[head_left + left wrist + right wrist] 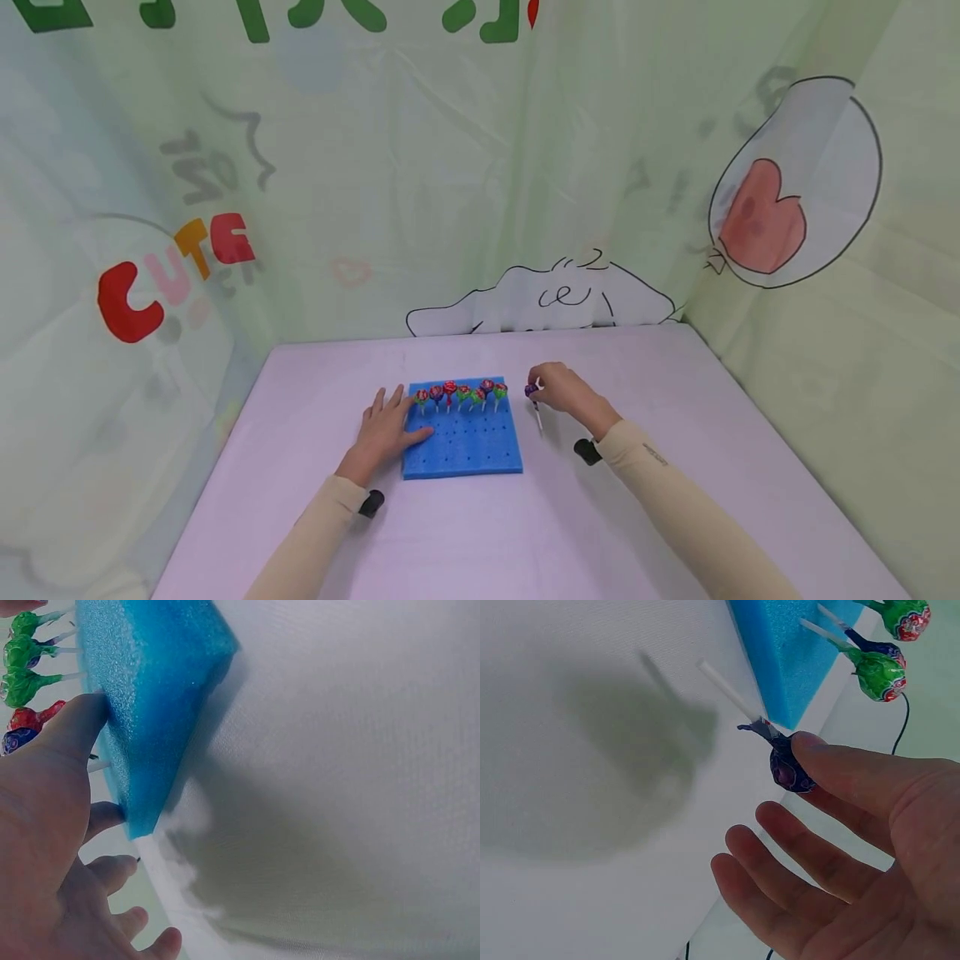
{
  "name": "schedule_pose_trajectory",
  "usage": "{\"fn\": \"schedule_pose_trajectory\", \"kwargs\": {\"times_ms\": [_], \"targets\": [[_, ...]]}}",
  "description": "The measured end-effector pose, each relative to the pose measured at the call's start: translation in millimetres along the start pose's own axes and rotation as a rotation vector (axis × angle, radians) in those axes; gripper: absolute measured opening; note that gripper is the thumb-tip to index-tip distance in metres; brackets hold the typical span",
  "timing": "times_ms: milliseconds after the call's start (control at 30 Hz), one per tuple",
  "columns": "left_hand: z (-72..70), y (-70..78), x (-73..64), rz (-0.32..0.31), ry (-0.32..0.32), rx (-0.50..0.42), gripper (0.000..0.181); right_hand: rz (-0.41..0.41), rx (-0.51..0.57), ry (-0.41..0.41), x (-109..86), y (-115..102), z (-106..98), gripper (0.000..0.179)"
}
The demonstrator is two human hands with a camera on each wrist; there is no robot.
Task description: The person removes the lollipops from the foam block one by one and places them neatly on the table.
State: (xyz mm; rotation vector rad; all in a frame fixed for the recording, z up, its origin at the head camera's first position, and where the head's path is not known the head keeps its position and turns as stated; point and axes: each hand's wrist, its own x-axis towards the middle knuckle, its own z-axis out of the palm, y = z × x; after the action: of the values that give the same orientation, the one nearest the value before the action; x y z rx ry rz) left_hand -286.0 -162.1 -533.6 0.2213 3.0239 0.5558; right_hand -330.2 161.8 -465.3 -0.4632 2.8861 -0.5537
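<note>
A blue foam board [457, 454] with rows of small holes lies on the table. Several lollipops [449, 388] in red, green and purple wrappers stand upright in a row along its far side. My left hand [383, 430] rests on the board's left edge, its thumb [79, 724] on the top face and the other fingers spread. Right of the board, my right hand [558, 387] pinches a dark purple lollipop [786, 766] by its wrapped head between thumb and forefinger. Its white stick [727, 688] points down, above the table. The remaining right fingers are loosely bent.
The board sits on a pale pinkish table [480, 533]. Behind it hangs a light curtain [450, 183] with drawings and lettering, and more curtain closes off both sides. A black wrist camera [587, 452] shows under the right sleeve, another [371, 503] at the left.
</note>
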Motion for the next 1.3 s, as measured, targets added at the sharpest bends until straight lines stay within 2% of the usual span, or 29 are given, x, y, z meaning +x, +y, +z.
{"fn": "schedule_pose_trajectory", "kwargs": {"times_ms": [300, 567, 1300], "targets": [[-0.1, -2.6, 0.6, -0.012, -0.003, 0.006, 0.081, 0.077, -0.007, -0.118, 12.4, -3.7, 1.0, 0.019], [-1.4, -0.3, 2.9, -0.014, -0.016, 0.020, 0.080, 0.131, -0.057, -0.141, 18.2, 2.5, 5.6, 0.022], [-3.8, 3.8, 2.5, -0.015, -0.034, 0.024, 0.080, 0.140, -0.064, -0.157, 16.8, -0.6, 14.4, 0.021]]}}
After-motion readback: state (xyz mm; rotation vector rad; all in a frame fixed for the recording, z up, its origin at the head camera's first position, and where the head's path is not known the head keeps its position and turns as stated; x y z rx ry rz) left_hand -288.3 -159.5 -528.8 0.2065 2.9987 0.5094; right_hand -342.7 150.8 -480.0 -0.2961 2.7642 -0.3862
